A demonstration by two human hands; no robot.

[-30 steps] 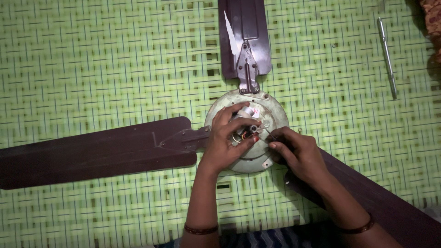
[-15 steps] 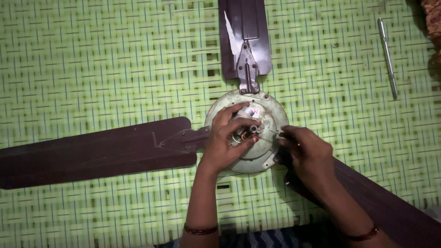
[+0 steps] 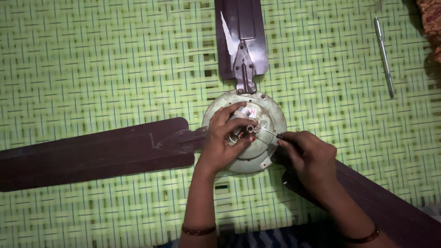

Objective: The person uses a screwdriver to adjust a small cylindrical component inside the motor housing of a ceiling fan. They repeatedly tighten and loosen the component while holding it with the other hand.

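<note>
My left hand [image 3: 225, 140] sits on the pale round fan motor housing [image 3: 268, 120], its fingers [image 3: 236, 125] curled closed around the small central hub [image 3: 245, 131] where coloured wires show. My right hand [image 3: 310, 156] lies just at 3 o'clock of the housing, fingers pinched shut on a thin tool [image 3: 268, 132] whose metal tip points to 9 o'clock and meets the hub right beside my left fingertips. I cannot tell what kind of tool it is; most of it is hidden in the fist.

From the housing, one dark brown blade [image 3: 92, 154] runs out to 9 o'clock, a second blade [image 3: 241, 36] runs to 12 o'clock on a metal bracket [image 3: 245, 69], and a third blade [image 3: 386, 211] goes toward 4 o'clock, partly under my right forearm. Everything rests on a green woven mat [image 3: 92, 59]. Well apart, at 2 o'clock, a slim silver rod-like tool [image 3: 384, 57] lies on the mat. A patterned cloth [image 3: 432, 23] edges in at the upper right corner.
</note>
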